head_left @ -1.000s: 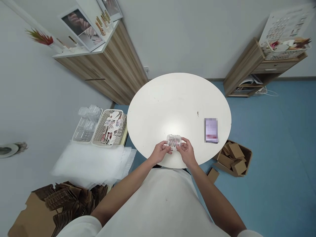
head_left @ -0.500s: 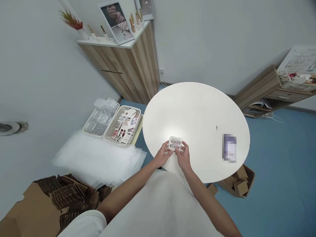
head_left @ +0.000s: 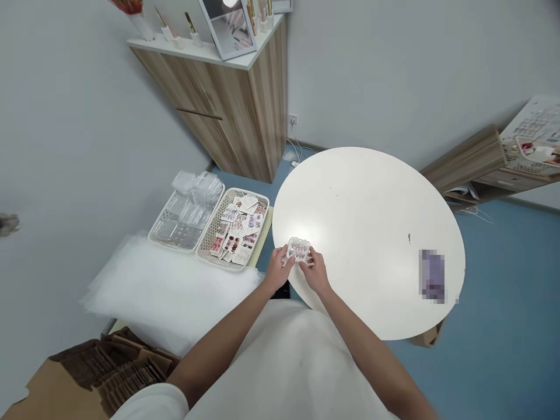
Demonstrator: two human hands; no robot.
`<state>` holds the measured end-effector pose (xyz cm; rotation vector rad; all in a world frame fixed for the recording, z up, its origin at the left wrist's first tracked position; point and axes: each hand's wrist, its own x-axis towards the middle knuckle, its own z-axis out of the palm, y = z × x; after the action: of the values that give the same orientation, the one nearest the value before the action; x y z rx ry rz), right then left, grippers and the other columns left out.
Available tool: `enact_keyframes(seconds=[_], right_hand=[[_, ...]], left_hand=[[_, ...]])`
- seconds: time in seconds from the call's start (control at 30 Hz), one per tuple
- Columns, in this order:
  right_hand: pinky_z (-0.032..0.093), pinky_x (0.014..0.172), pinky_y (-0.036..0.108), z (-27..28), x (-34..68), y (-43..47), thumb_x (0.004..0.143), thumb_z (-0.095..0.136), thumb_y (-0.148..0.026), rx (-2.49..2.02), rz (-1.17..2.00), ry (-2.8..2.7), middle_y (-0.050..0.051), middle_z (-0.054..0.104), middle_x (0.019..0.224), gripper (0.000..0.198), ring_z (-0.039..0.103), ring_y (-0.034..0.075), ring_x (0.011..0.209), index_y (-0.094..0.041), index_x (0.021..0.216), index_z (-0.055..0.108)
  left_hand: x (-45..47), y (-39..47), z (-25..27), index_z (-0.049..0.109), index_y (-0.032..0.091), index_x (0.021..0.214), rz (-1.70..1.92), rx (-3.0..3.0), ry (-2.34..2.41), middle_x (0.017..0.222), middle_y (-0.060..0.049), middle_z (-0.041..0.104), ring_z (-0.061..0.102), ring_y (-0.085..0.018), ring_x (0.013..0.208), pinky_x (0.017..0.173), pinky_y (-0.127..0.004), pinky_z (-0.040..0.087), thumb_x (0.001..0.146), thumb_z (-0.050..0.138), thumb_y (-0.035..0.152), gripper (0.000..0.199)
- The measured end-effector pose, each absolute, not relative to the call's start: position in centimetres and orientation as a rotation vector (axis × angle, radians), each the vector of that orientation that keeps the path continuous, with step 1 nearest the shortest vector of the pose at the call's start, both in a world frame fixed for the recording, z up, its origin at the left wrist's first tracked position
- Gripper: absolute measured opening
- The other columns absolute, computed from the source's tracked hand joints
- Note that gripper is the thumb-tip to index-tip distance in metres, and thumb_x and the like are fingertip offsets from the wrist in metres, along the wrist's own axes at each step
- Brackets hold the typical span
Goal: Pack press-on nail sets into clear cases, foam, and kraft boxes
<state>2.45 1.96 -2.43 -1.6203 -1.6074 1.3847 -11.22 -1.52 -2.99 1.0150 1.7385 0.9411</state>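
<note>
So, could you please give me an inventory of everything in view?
Small case: one, clear, between both hands
Table: one, white, centre right
Pixelated item: one, purplish, table's right
Basket: one, cream, left of table
Cards: many, multicoloured, in basket
Tray: one, white, left of basket
Containers: several, clear, in tray
Sheets: many, translucent white, left
Cardboard pieces: many, brown, lower left
Cardboard box: one, brown, partly under table
Cabinet: one, brown, upper left
Frames: two, pale, on cabinet
Slender items: several, white and gold, on cabinet
Shelf unit: one, brown, far right
Left hand: one, bare, case's left
Right hand: one, bare, case's right
</note>
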Motion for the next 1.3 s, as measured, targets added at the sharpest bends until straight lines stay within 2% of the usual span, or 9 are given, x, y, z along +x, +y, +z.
enact_keyframes(seconds=[0.3,0.5,0.7,1.07,1.3], right_hand=[[0.047,0.077,0.033,-3.8,-1.7,6.3,0.068,0.057,-0.034,-1.689,1.399,-1.728,0.011,0.045,0.108,0.066,0.051,0.018,0.083,-0.016,0.127,0.033],[0.047,0.076,0.033,-4.9,-3.6,8.0,0.066,0.059,-0.034,-1.737,1.366,-1.738,0.01,0.047,0.106,0.061,0.05,0.017,0.081,-0.016,0.121,0.04],[0.046,0.078,0.033,-5.6,-4.2,9.0,0.066,0.059,-0.033,-1.748,1.363,-1.737,0.01,0.045,0.107,0.07,0.048,0.017,0.083,-0.016,0.128,0.03],[0.044,0.079,0.036,-5.8,-4.0,9.1,0.067,0.056,-0.03,-1.738,1.436,-1.854,0.011,0.034,0.114,0.085,0.045,0.019,0.091,-0.019,0.137,0.009],[0.045,0.078,0.033,-5.3,-2.6,8.5,0.066,0.056,-0.032,-1.663,1.52,-1.875,0.012,0.029,0.119,0.091,0.044,0.019,0.095,-0.016,0.137,0.001]], left_hand=[[-14.8,1.8,-5.2,0.038,0.021,0.126,0.886,1.002,1.795,0.119,-0.011,0.043,0.046,-0.021,0.107,0.082,-0.03,0.042,0.079,0.045,0.046,0.053],[-16.3,4.0,-6.6,0.038,0.02,0.127,0.797,1.04,1.833,0.116,-0.011,0.044,0.046,-0.021,0.105,0.083,-0.03,0.041,0.08,0.044,0.045,0.053],[-16.7,5.0,-7.0,0.036,0.021,0.127,0.829,0.993,1.795,0.12,-0.01,0.042,0.048,-0.02,0.103,0.081,-0.03,0.043,0.079,0.046,0.043,0.054],[-15.7,4.2,-6.7,0.037,0.021,0.127,0.919,0.992,1.828,0.126,-0.009,0.042,0.045,-0.02,0.111,0.092,-0.034,0.039,0.08,0.045,0.028,0.049],[-15.5,2.9,-6.2,0.036,0.017,0.128,0.956,0.926,1.925,0.126,-0.011,0.044,0.045,-0.022,0.112,0.095,-0.035,0.036,0.079,0.047,0.029,0.052]])
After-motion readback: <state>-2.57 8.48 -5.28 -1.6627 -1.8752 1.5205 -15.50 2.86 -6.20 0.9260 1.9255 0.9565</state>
